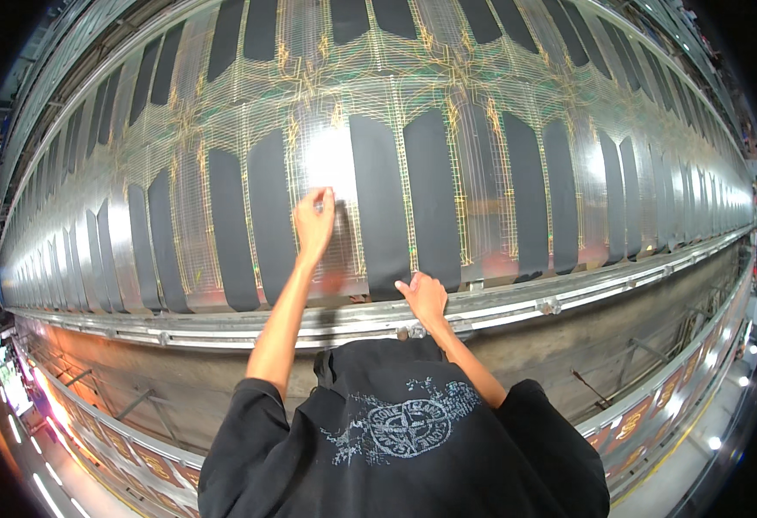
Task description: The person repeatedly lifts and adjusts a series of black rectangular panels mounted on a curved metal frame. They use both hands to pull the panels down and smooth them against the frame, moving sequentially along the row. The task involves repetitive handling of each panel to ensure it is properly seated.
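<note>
A long table (482, 155) runs across the view, its surface marked with fine yellow and green lines. Rows of dark grey fabric-like panels (378, 203) lie flat on it. My left hand (314, 223) is raised over a shiny bare strip between two panels, thumb and fingertips pinched together; whatever they hold is too small to make out. At the near edge, my right hand (426, 299) is by the lower ends of two dark panels (433, 198), with its fingers curled and its thumb pointing left. What lies under those curled fingers is hidden.
A metal rail (516, 308) with small fittings follows the table's near edge, close to my body. Behind me a second long table (655, 423) carries brown patterned pieces. Bright lamps reflect off the surface. A thin stick-like tool (590, 388) shows at the lower right.
</note>
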`<state>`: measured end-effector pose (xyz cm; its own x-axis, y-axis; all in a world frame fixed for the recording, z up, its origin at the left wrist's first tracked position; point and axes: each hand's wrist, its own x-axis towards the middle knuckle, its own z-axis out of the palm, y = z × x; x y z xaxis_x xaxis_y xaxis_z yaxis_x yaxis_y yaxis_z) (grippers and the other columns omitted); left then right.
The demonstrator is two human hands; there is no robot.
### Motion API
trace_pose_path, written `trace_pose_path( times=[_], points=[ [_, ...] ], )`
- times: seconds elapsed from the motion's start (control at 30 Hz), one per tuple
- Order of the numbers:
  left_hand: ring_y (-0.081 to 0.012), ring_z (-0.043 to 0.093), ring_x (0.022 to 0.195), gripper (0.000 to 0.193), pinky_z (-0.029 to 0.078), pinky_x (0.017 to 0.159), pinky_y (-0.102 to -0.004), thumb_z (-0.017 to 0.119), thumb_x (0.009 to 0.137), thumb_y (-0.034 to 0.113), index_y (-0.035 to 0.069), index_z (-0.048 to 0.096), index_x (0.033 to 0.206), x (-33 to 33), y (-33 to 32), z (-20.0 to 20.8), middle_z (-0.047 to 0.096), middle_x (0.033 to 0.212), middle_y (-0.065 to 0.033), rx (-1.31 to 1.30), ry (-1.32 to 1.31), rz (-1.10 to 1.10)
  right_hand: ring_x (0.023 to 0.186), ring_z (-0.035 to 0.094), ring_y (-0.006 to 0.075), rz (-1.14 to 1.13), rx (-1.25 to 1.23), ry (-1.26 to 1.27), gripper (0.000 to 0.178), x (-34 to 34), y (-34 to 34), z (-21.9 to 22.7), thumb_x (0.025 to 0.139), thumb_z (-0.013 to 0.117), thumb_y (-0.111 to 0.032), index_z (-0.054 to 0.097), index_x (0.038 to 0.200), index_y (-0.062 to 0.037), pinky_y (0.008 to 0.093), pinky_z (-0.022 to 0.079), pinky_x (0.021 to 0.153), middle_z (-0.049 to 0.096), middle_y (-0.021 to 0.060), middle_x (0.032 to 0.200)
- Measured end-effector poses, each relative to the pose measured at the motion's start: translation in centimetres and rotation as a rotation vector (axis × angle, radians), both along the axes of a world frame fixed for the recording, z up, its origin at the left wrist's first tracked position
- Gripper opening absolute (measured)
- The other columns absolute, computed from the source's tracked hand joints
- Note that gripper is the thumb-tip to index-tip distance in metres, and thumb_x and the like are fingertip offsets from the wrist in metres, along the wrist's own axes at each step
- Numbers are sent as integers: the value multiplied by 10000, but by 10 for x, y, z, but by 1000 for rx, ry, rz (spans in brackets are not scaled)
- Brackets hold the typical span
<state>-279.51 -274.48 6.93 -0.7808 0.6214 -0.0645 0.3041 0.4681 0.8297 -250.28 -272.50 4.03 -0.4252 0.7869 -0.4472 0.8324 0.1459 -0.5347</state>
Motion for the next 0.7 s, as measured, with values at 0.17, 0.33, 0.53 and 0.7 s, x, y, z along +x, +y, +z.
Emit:
trace_pose_path(
  times=[0.17,0.33,0.53,0.7],
  points=[
    [-354,494,1390,448,314,1200,-514,582,980,175,40,573,1407,-78,108,-24,543,1496,-142,-88,556,-398,689,680,411,-18,-69,-31,441,0,2,-2,819,842,-417,610,729,-53,495,510,660,666,158,658],
    [-341,402,1460,550,209,1260,-577,600,984,170,66,454,1505,-98,161,-53,419,1597,-108,-365,681,-823,630,653,388,-64,-109,-45,441,-1,5,0,817,850,-396,596,702,-55,478,494,626,636,124,615],
    [-317,578,1089,217,427,1035,-458,769,875,172,63,761,1063,-94,163,-29,692,1122,-96,-242,420,-673,613,646,378,-47,-83,-21,419,-4,8,6,803,864,-361,600,692,-55,463,488,608,632,113,607],
    [-343,634,954,188,508,843,-455,736,903,182,8,743,974,-76,152,5,701,974,-154,-102,228,-725,626,651,377,-83,-78,-14,430,-2,9,4,809,853,-386,602,697,-55,459,491,623,632,109,612]
  ],
)
